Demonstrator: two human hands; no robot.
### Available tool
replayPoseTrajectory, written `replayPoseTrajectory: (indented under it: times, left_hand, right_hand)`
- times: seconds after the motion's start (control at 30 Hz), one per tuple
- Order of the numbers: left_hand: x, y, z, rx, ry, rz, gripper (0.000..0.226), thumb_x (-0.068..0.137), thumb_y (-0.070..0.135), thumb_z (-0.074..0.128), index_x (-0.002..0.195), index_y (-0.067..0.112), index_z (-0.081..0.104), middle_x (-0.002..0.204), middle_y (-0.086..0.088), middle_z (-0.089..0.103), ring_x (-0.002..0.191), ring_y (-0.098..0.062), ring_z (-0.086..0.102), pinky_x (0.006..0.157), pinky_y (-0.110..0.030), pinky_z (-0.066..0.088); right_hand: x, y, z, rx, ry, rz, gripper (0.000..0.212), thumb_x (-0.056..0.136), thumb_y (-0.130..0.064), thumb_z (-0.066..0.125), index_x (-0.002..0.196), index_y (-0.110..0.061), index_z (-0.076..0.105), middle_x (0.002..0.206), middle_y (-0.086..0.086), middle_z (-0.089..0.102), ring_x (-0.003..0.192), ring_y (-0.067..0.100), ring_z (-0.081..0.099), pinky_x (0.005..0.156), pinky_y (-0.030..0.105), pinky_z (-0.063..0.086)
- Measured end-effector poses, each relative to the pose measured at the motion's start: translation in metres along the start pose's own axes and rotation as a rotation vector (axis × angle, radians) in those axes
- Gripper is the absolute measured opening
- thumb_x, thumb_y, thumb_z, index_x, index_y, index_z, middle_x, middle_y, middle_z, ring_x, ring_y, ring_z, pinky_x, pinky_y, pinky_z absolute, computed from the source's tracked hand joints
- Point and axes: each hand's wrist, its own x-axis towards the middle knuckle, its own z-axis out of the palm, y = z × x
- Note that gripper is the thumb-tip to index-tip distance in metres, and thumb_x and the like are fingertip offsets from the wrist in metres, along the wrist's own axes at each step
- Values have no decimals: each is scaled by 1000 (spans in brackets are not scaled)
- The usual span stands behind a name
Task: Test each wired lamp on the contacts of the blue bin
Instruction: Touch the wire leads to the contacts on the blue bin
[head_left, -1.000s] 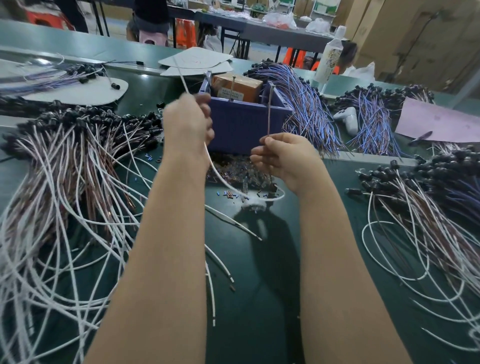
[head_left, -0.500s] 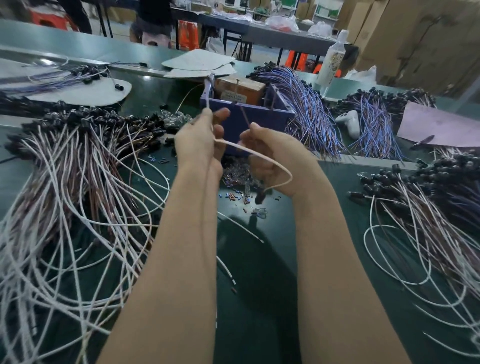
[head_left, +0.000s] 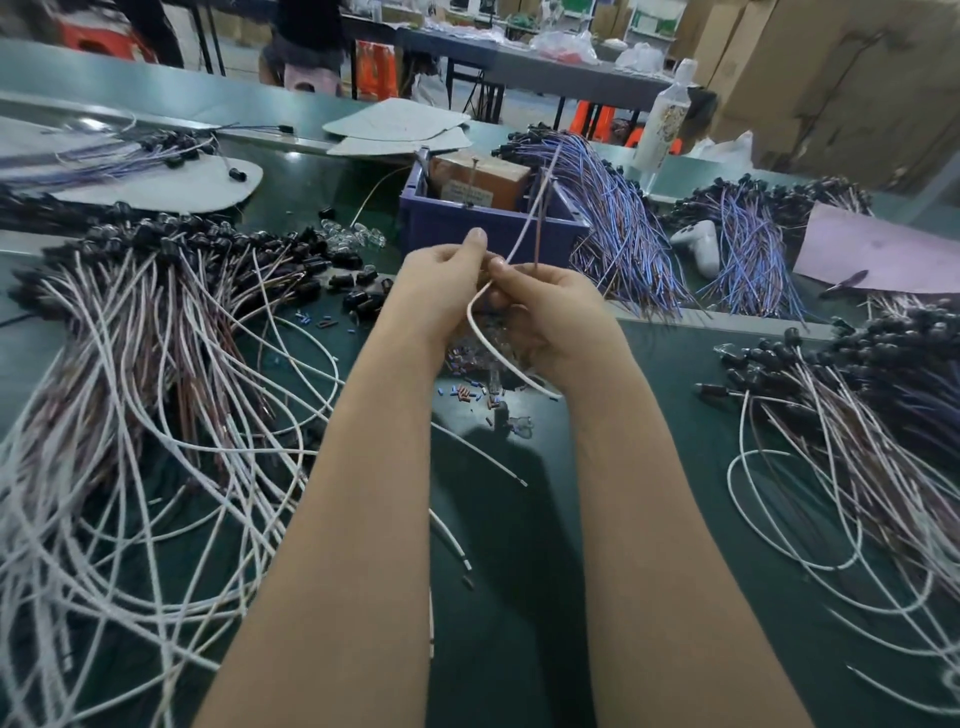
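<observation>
Green worktable (head_left: 519, 613), left hand (head_left: 441, 283) and right hand (head_left: 550, 304) pinching lamp wires (head_left: 470, 314) before blue bin (head_left: 467, 228), lamp itself hidden

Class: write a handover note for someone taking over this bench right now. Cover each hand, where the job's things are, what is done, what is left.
Left hand and right hand both pinch one lamp's wires, just in front of the blue bin.
The wire ends rise to the bin's right rim; contact cannot be judged.
Done: unclear; the lamp itself is hidden.
Left: finish this test, then work through the left pile and right pile of lamps; which pile is tested cannot be told.
</observation>
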Motion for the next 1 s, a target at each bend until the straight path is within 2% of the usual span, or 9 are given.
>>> replayPoseTrajectory:
  times: [0.07,0.17,0.23,0.3,0.43,0.6,0.77,0.87,1.0]
  left_hand:
    - [-2,6,-6,283,-7,114,30,96,38,50,82,18,69,80,-4,69,73,-17,61,64,-28,49]
    - [-3,10,-12,516,-74,171,24,93,34,56,87,16,70,69,3,67,48,0,55,44,-15,41]
    - [-2,8,-11,524,-86,146,20,94,24,56,85,11,70,62,3,63,36,3,48,41,-12,38]
    - [0,5,-10,500,-14,134,18,94,17,54,82,13,66,59,2,61,33,3,46,37,-10,35]
    - [6,-5,-13,469,147,99,20,90,10,53,74,14,65,56,4,61,44,-4,48,47,-19,38]
    - [7,-12,-9,408,122,-3,24,87,8,48,67,10,60,48,5,60,34,1,46,44,-18,35]
    - [2,-8,-3,338,148,55,22,90,12,42,70,13,51,47,2,60,29,0,44,42,-19,34]
    - [-3,-4,-3,338,180,100,26,92,11,41,67,13,50,53,-2,61,28,-1,42,39,-17,32]
    - [-4,4,-4,360,133,57,31,93,12,36,66,6,51,53,-5,62,26,-1,40,38,-17,33]
  right_hand:
    - [2,1,-3,43,16,14,22,95,-9,54,73,-4,54,57,6,53,27,1,29,29,14,21]
    - [6,4,-5,76,19,53,25,95,-9,53,71,-3,53,50,4,53,28,2,27,29,14,20]
    - [7,7,-6,102,7,87,27,97,-13,52,71,-4,52,46,1,51,28,2,25,29,14,20]
    - [8,8,-6,128,24,111,30,97,-24,52,75,-5,54,48,0,52,29,3,25,30,14,19]
    - [12,7,-11,269,166,122,40,99,-43,41,82,-8,52,49,-1,52,30,4,29,32,14,21]
    - [12,18,-18,353,264,51,29,103,-17,35,81,-8,51,59,-1,40,32,3,29,34,15,21]
    - [9,29,-19,262,319,-104,25,102,-19,41,83,-9,55,52,-4,33,38,4,25,36,16,20]
    - [9,30,-17,250,382,-230,25,102,-13,39,82,-11,53,46,-6,40,37,4,31,37,16,24]
    - [8,31,-16,211,444,-262,21,98,-4,34,86,-14,48,42,-7,48,38,7,41,39,19,32]
